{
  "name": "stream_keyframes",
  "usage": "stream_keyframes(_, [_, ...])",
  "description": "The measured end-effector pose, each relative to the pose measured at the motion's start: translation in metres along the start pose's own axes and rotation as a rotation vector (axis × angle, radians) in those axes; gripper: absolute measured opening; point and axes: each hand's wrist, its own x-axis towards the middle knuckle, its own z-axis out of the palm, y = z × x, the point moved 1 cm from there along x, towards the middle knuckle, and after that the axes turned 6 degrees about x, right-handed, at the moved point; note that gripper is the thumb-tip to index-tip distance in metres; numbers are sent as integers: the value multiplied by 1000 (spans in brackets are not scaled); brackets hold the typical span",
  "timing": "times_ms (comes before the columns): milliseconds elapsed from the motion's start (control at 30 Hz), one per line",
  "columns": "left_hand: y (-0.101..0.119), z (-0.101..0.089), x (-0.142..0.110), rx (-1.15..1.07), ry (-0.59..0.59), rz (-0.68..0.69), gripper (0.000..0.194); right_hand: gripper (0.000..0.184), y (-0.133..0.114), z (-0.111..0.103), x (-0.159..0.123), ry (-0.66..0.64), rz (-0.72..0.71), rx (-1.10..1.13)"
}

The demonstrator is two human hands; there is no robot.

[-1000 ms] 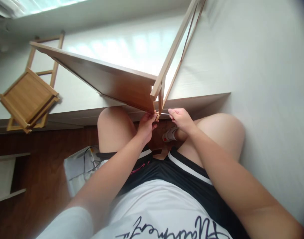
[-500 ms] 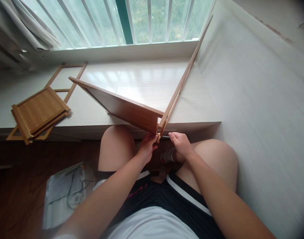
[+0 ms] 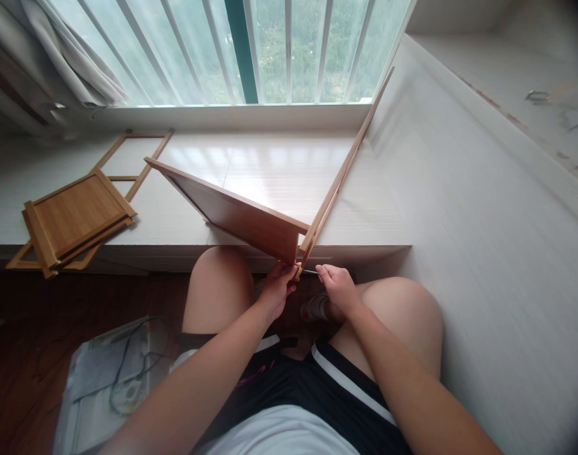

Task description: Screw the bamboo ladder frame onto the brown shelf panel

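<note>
A wooden panel stands on edge, slanting across the white ledge. Its near end meets a long wooden frame that leans away toward the window. At that joint, just past the ledge's front edge, my left hand is closed around the low corner of the frame. My right hand pinches a thin metal tool whose shaft points left and reaches the frame's corner. Fingers cover the tool's other end, so its exact kind is unclear. Both hands are between my bent knees.
To the left, wooden panels lie stacked over an open wooden frame, partly overhanging the ledge. A clear plastic box with a cable sits on the floor. A white wall bounds the right side; small metal items lie on a shelf.
My view has tilted up slightly, showing more of the shelf at right. Both hands stay at the joint, and the tool's shaft now slopes slightly more.
</note>
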Motion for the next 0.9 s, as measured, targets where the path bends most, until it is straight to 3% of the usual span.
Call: stream_keyframes(900, [-2, 2, 4, -33, -38, 34, 17, 57, -3, 2, -3, 17, -63, -181])
